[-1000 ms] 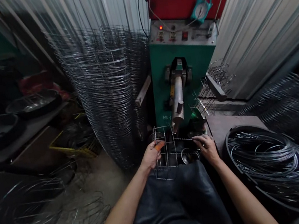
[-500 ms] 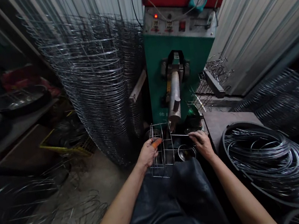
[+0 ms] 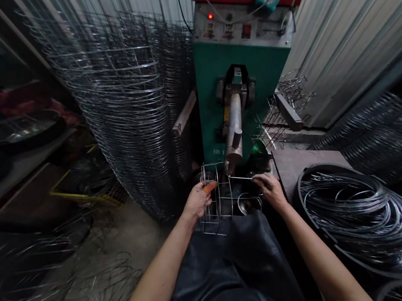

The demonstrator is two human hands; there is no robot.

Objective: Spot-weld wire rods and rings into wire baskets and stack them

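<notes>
A small wire mesh cage (image 3: pixel 215 204) stands upright over my lap, just under the metal arm (image 3: pixel 234 132) of the green welding machine (image 3: pixel 245 68). My left hand (image 3: pixel 196 201), with an orange cover on the thumb, is closed on the cage's left side. My right hand (image 3: pixel 271 191) pinches a thin straight wire (image 3: pixel 242 178) that lies across the cage's top. A small shiny metal cup (image 3: pixel 249 203) sits between my hands.
A tall stack of finished wire cages (image 3: pixel 128 106) rises at left. Coils of wire in a black tub (image 3: pixel 358 216) lie at right. Loose wire frames (image 3: pixel 53 278) litter the floor at left. Corrugated metal walls (image 3: pixel 353 27) close in behind.
Both hands and the cage have shifted slightly left and up towards the machine arm; the camera view drifted a little. Grips are unchanged.
</notes>
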